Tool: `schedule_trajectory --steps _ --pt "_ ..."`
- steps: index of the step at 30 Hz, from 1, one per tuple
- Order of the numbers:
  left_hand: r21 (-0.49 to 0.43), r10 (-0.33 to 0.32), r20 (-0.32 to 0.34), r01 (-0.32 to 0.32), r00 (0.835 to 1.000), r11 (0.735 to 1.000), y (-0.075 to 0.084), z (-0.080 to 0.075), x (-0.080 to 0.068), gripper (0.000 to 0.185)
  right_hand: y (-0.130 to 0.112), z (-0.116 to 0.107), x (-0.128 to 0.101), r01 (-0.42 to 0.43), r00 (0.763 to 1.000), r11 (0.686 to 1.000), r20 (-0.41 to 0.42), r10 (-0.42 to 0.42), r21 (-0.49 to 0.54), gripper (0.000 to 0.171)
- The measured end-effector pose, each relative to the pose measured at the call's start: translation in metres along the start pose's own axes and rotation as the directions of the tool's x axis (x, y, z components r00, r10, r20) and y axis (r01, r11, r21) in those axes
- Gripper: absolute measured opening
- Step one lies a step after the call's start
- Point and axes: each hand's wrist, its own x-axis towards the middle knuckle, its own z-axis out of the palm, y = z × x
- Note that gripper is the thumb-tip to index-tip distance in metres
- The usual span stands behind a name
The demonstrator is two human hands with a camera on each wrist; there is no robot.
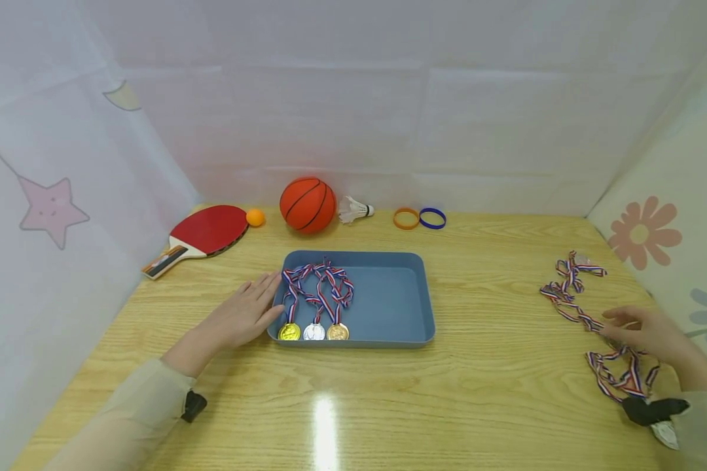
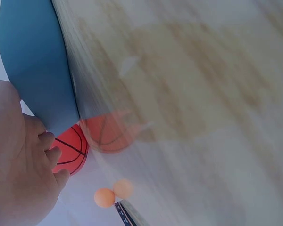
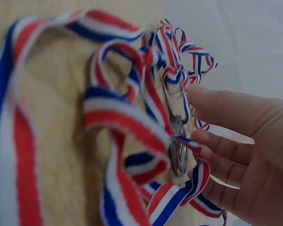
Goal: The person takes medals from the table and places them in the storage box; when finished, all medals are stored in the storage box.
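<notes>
A blue-grey tray (image 1: 389, 301) holds three medals in a row at its left front: a gold medal (image 1: 289, 331), a silver medal (image 1: 315, 332) and a bronze medal (image 1: 338, 331), their striped ribbons bunched behind them. My left hand (image 1: 244, 311) rests against the tray's left side, fingers extended. At the far right, my right hand (image 1: 645, 337) hovers over tangled red, white and blue ribbons (image 1: 624, 379), fingers loosely bent. In the right wrist view a medal (image 3: 178, 148) stands edge-on close to the fingertips. Another silver medal (image 1: 664, 434) lies partly under the right wrist.
Behind the tray sit a small basketball (image 1: 308, 205), a shuttlecock (image 1: 355, 209), an orange wristband (image 1: 406, 219) and a blue wristband (image 1: 433, 218). At the back left lie a table tennis bat (image 1: 212, 230) and an orange ball (image 1: 255, 217). Cloth walls enclose the table.
</notes>
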Motion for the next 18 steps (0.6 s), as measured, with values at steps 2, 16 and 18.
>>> schedule_trajectory --steps 2,16,18 --pt "0.000 0.002 -0.001 -0.002 1.000 1.000 0.0000 -0.0002 0.0000 0.066 0.0035 0.0019 -0.0010 -0.019 0.999 0.999 0.033 0.020 -0.035 0.045" --pt "0.003 -0.003 0.011 0.003 1.000 1.000 0.0002 -0.0007 0.0009 0.067 0.0031 0.0010 -0.0022 -0.046 0.996 0.997 0.075 0.050 -0.057 0.023" --pt "0.002 -0.004 0.013 0.004 1.000 1.000 0.0002 -0.0004 0.0013 0.066 0.0024 0.0003 -0.0031 -0.029 0.998 0.999 0.062 0.031 -0.034 0.020"
